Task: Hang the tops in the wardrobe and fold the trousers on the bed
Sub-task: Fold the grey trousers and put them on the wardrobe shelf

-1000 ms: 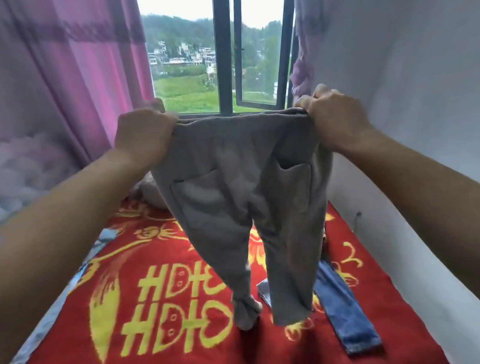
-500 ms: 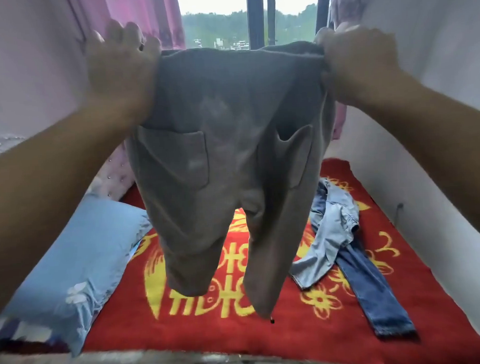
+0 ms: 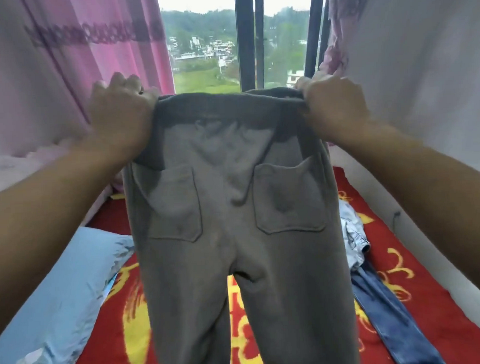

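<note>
Gripping the waistband ends of grey trousers (image 3: 235, 250) with left hand (image 3: 121, 115) and right hand (image 3: 331, 102). Seemingly starting the fold. Next, match legs, lower to bed (image 3: 441, 305).

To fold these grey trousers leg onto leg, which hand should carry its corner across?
Right, narrowly. The right hand and left hand grip the grey trousers level at the waistband ends, but the jeans lie at the right of the bed, so folding leftward probably lands clear of them.
</note>
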The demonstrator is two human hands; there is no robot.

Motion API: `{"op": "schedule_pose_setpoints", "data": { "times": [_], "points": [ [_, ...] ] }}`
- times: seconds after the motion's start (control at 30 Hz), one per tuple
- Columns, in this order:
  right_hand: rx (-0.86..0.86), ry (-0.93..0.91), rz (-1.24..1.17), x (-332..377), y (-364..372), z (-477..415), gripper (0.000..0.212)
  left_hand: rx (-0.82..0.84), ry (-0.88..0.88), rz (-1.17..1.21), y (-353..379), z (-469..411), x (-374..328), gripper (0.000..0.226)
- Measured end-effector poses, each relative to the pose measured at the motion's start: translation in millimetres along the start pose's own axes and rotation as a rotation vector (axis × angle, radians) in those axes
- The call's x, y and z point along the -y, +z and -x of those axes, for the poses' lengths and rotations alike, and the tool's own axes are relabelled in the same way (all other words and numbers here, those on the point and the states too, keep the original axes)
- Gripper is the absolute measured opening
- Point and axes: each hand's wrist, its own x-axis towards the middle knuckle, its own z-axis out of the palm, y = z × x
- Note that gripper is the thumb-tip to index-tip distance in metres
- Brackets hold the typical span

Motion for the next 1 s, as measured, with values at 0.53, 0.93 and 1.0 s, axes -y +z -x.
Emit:
{"op": "schedule_pose_setpoints", "data": {
  "times": [0.53,0.93,1.0],
  "points": [
    [-0.200,0.213,-0.321,-2,107,-116,0.048,-0.124,-0.087,0.140,115,-104,8,0.026],
    [0.324,0.140,-0.427,45,254,155,0.041,0.525,-0.041,0.347,202,191,-102,0.011],
    [0.530,0.101,-0.361,55,285,221,0.036,0.806,-0.090,0.351,221,259,-132,0.017]
  ]
}}
